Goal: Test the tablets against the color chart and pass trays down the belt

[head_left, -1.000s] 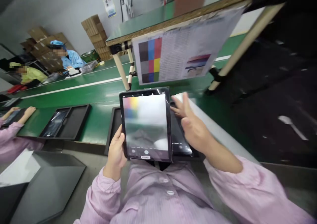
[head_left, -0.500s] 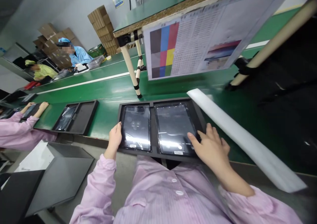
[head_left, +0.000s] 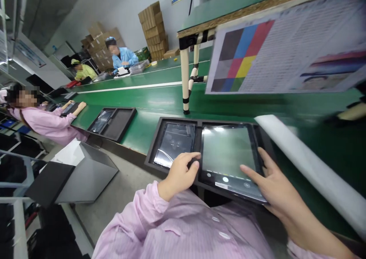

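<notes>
A black two-compartment tray (head_left: 153, 149) rests at the front edge of the green bench. In its left compartment lies a dark, film-covered tablet (head_left: 176, 140). The right-hand tablet (head_left: 227, 148) shows a pale lit screen with round icons along the bottom, and its lower right part reaches over the tray's rim. My right hand (head_left: 274, 179) grips that tablet's right side, thumb over the screen and fingers at the edge. My left hand (head_left: 181, 173) is beside its left edge, thumb and forefinger slightly apart; its other fingers are curled.
A white foam strip (head_left: 309, 167) lies right of the tray. Another black tray (head_left: 121, 123) sits to the left, near a co-worker in pink (head_left: 47, 121). A shelf leg (head_left: 185, 79) stands behind, below a hanging printed sheet (head_left: 274, 60). Grey boards (head_left: 91, 171) stand lower left.
My left hand has moved from the tray's left rim to the right tablet's left edge. My right hand has taken hold of that tablet, whose screen now looks bright. The view has swung left.
</notes>
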Action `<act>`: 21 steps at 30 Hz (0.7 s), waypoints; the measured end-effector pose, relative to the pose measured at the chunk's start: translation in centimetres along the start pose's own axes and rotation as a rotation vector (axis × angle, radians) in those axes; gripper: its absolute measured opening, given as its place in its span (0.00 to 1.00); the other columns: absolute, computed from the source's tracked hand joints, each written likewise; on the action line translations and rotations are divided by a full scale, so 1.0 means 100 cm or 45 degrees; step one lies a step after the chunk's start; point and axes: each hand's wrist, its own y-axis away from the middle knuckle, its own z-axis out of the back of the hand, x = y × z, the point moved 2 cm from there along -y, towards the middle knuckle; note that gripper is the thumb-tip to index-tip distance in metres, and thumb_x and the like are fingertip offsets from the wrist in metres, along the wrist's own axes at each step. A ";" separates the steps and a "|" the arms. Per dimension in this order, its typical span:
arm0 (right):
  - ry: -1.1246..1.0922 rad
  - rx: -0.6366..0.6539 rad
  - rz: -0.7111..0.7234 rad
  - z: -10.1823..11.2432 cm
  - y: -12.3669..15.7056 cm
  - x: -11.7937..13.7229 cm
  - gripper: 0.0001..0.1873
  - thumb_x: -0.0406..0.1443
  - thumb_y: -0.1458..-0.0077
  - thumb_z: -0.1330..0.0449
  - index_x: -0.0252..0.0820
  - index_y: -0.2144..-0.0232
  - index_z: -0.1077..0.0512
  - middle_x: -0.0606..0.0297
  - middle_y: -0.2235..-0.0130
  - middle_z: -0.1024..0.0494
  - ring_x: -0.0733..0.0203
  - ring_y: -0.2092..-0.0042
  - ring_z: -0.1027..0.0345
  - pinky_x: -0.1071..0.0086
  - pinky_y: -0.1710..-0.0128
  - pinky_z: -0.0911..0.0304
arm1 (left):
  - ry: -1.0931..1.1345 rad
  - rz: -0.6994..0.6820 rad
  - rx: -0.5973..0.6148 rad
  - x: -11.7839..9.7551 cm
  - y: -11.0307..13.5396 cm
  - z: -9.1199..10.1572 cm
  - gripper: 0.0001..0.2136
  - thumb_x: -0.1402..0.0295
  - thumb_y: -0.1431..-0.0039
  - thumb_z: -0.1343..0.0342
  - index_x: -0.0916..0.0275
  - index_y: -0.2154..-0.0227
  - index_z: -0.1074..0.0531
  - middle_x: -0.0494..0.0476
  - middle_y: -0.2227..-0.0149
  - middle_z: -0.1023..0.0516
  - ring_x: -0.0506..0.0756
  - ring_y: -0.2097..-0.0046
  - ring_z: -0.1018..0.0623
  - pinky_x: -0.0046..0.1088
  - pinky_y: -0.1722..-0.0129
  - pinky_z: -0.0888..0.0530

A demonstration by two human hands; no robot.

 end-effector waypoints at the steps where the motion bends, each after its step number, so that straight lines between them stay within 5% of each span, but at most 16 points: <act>1: -0.112 -0.002 -0.074 0.001 0.002 0.005 0.60 0.56 0.56 0.31 0.49 0.28 0.52 0.46 0.32 0.41 0.41 0.35 0.39 0.57 0.41 0.32 | 0.034 0.059 -0.004 0.002 -0.003 0.001 0.17 0.68 0.36 0.47 0.61 0.46 0.25 0.64 0.48 0.20 0.61 0.46 0.22 0.45 0.42 0.27; 3: -0.297 -0.013 -0.132 0.004 0.010 0.016 0.65 0.54 0.61 0.27 0.50 0.27 0.54 0.50 0.30 0.46 0.40 0.32 0.45 0.54 0.34 0.42 | 0.180 0.223 0.016 0.008 -0.008 -0.001 0.22 0.63 0.37 0.44 0.64 0.41 0.29 0.71 0.43 0.25 0.64 0.45 0.23 0.49 0.43 0.27; 5: -0.353 -0.039 0.037 0.008 0.018 0.027 0.64 0.53 0.61 0.26 0.51 0.28 0.52 0.53 0.30 0.45 0.40 0.30 0.48 0.50 0.31 0.49 | 0.417 0.328 0.061 0.007 -0.012 -0.007 0.32 0.57 0.39 0.40 0.65 0.35 0.36 0.76 0.37 0.31 0.67 0.43 0.24 0.52 0.43 0.27; 8: -0.340 -0.043 0.490 0.009 0.022 0.041 0.57 0.52 0.56 0.27 0.57 0.30 0.49 0.62 0.28 0.49 0.45 0.28 0.56 0.47 0.30 0.54 | 0.627 0.144 0.021 -0.012 -0.018 -0.013 0.42 0.51 0.44 0.35 0.60 0.31 0.45 0.73 0.32 0.38 0.68 0.35 0.32 0.50 0.36 0.34; 10: -0.387 -0.015 0.694 0.008 0.017 0.049 0.49 0.54 0.48 0.33 0.56 0.30 0.49 0.63 0.28 0.48 0.48 0.28 0.54 0.48 0.30 0.51 | 0.510 -0.052 -0.111 -0.031 -0.021 -0.011 0.46 0.53 0.45 0.33 0.58 0.29 0.49 0.70 0.30 0.42 0.67 0.30 0.39 0.48 0.32 0.40; 14: -0.601 0.098 0.623 0.007 -0.005 0.062 0.40 0.63 0.37 0.53 0.45 0.36 0.38 0.53 0.37 0.31 0.48 0.38 0.33 0.52 0.39 0.33 | 0.114 -0.175 -0.291 -0.061 -0.025 -0.008 0.54 0.55 0.53 0.28 0.61 0.29 0.53 0.73 0.31 0.44 0.71 0.28 0.47 0.53 0.31 0.46; 21: -0.658 0.125 0.555 0.015 -0.025 0.073 0.44 0.70 0.47 0.48 0.44 0.46 0.28 0.57 0.47 0.21 0.46 0.43 0.28 0.54 0.46 0.26 | -0.151 -0.234 -0.338 -0.067 -0.037 -0.020 0.60 0.54 0.54 0.28 0.64 0.28 0.63 0.80 0.30 0.52 0.75 0.29 0.49 0.59 0.33 0.44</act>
